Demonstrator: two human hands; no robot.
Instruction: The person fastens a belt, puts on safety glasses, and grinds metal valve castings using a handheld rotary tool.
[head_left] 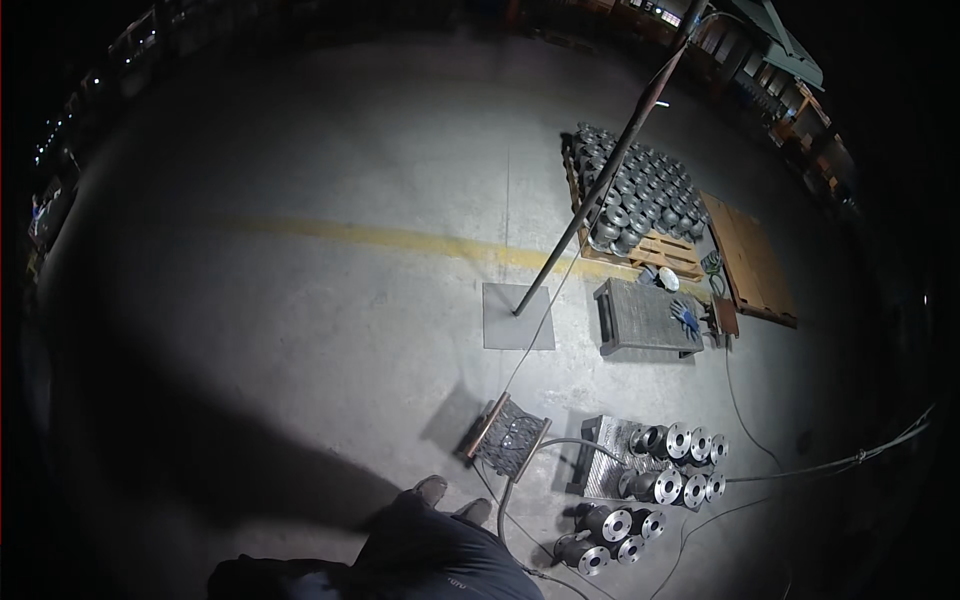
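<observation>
Neither of my hands shows. My dark-trousered legs (430, 550) and shoes (431, 489) come in from the lower edge, with a dark sleeve-like fold at lower left. Just ahead of my feet stands a low stool (512, 437) with a woven-looking seat and brown side bars. To its right, a low metal-topped bench (604, 465) carries several flanged metal valve bodies (666, 486), their bright round faces turned rightward. More flanged bodies (592, 559) rest on the floor in front of that bench.
A slanting pole (600, 190) rises from a square floor plate (510, 330). Beyond are a grey bench (640, 312) with blue gloves (685, 318), a wooden pallet (672, 252) stacked with metal parts, and a brown board (752, 260). Cables and a hose (503, 515) cross the floor.
</observation>
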